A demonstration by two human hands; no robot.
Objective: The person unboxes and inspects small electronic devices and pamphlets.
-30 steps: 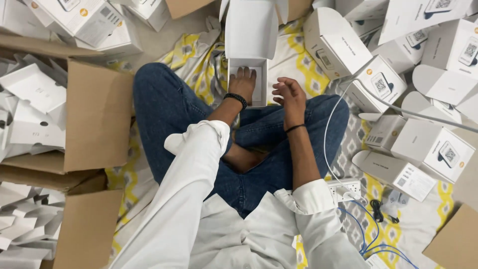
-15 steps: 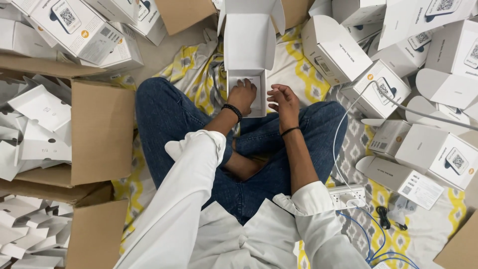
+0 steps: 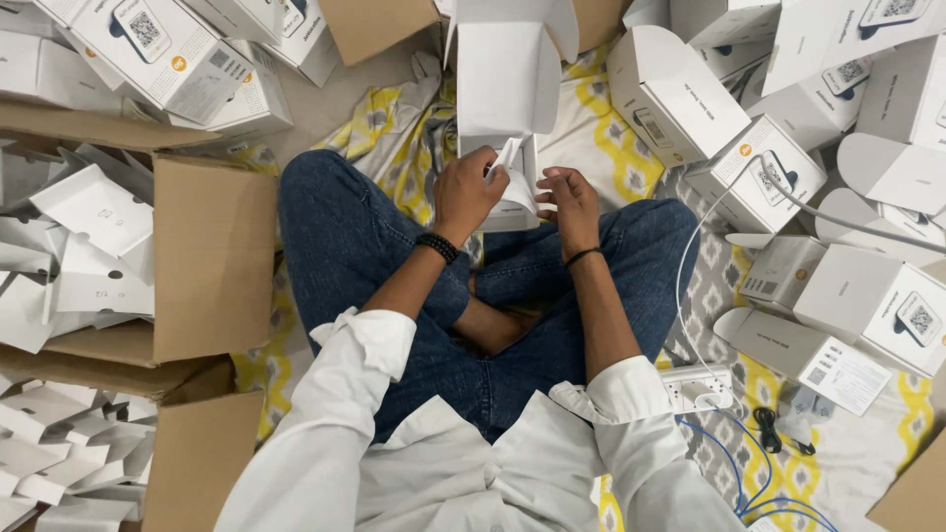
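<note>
I sit cross-legged in blue jeans and a white shirt. An open white carton (image 3: 503, 79) rests in front of my knees, its lid flap standing up. My left hand (image 3: 469, 192) pinches a folded white card insert (image 3: 514, 177) at the mouth of that carton. My right hand (image 3: 569, 202) is beside it, fingers curled on the insert's lower edge. Each wrist carries a dark band.
Closed white product boxes (image 3: 759, 177) are piled at the right and far left. Brown cardboard cartons (image 3: 212, 256) at the left hold several flat white inserts (image 3: 89, 212). A white power strip (image 3: 698, 386) with blue and white cables lies by my right elbow on the patterned sheet.
Both hands lifted from inside the carton and now hold a white insert at its opening. The view shifted slightly.
</note>
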